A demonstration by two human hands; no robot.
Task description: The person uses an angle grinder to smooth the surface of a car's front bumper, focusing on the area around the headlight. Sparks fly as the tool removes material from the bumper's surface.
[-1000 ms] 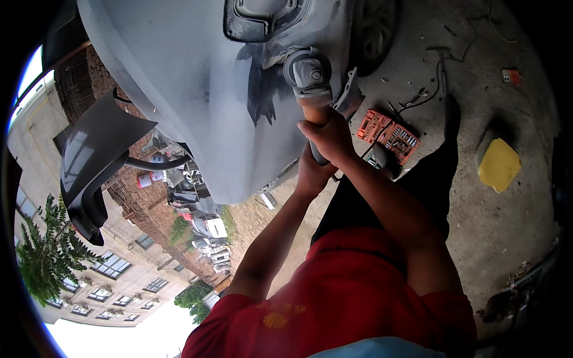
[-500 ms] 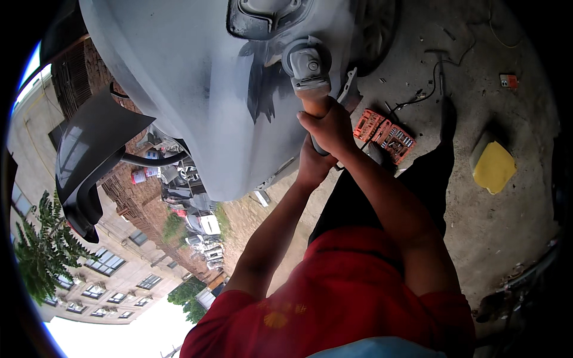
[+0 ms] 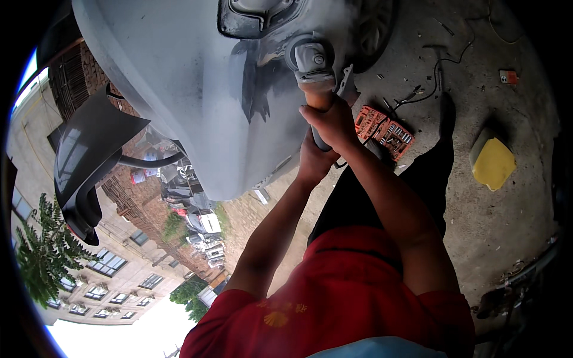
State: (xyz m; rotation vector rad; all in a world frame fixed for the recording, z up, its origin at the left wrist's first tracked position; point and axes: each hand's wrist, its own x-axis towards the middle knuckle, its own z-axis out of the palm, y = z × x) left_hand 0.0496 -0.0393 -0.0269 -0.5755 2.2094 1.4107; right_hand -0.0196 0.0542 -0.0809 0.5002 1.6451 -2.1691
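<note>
An angle grinder [image 3: 319, 95] with an orange body and a grey metal head lies between both my hands. My right hand [image 3: 335, 126] is wrapped round its body just behind the head. Further back, my left hand [image 3: 316, 162] grips the dark rear end, partly hidden by the right. The grinder's round disc rests flat against, or very close to, a grey car body panel [image 3: 173, 89]. Beside the disc, the panel has a dark, ragged-edged patch [image 3: 255, 89] and a recessed opening [image 3: 256, 15] above it. Exact disc contact is hidden under the head.
A wheel [image 3: 373, 33] stands right of the panel. An open orange tool case [image 3: 385, 134] lies by my foot, with a black cable [image 3: 427, 95] on the concrete. A yellow-topped container [image 3: 494, 164] sits at right. At left hangs a dark loose car panel [image 3: 89, 149].
Both hands have shifted the grinder slightly to the right across the panel, away from the dark patch. The car has slid a little leftward in view.
</note>
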